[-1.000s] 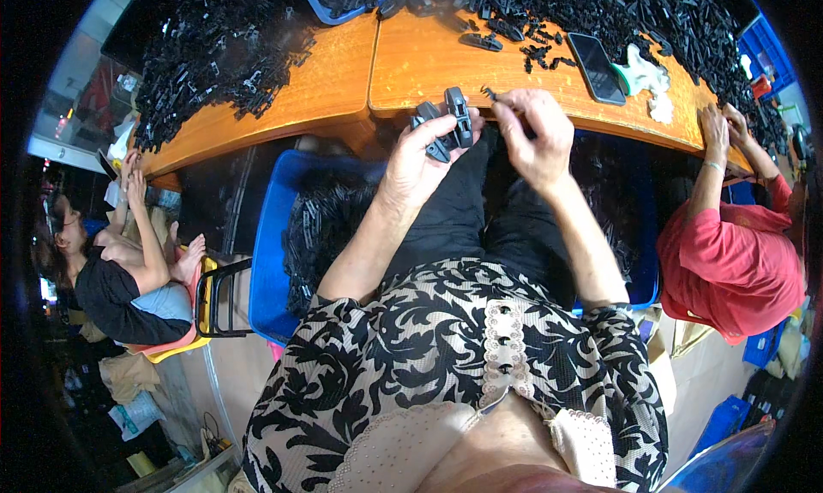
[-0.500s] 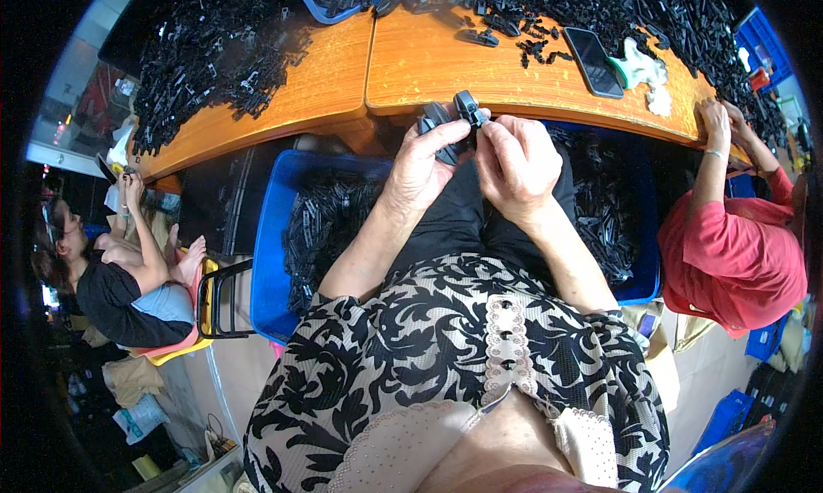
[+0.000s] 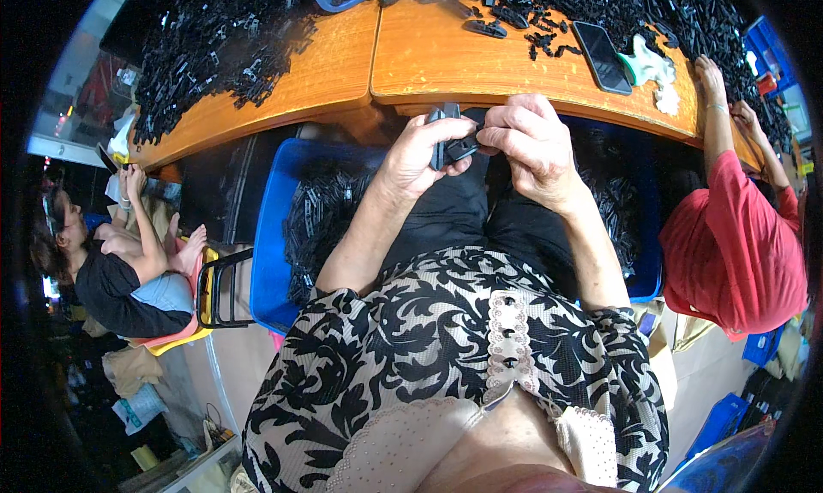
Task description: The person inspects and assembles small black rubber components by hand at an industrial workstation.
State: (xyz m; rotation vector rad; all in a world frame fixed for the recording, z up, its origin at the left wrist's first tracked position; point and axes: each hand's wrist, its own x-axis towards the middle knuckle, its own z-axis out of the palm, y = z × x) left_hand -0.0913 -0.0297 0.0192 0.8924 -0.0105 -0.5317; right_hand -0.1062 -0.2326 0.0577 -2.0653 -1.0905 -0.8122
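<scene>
My left hand [image 3: 413, 160] is closed around dark plastic pieces [image 3: 442, 120], held in front of the table edge above my lap. Its thumb lies across them, and one block-like end points toward my right hand. My right hand [image 3: 538, 154] is pinched at that end, fingertips meeting the black plastic. Whatever sits between those fingertips is too small and covered to make out. Loose black plastic parts [image 3: 487, 29] and short black bits [image 3: 549, 45] lie on the wooden table [image 3: 446, 69] beyond my hands.
Heaps of black parts [image 3: 219, 60] cover the table's left and far sides. A phone [image 3: 603, 57] lies beside a green-and-white item [image 3: 645, 64]. Blue bins [image 3: 273, 227] with black parts flank my legs. One person [image 3: 129, 279] sits at left, another in red [image 3: 729, 244] at right.
My hands have turned the black pieces, so the block-like end now sits lower, toward my right fingertips. My right hand has tipped more upright. The person in red has reached farther across the table.
</scene>
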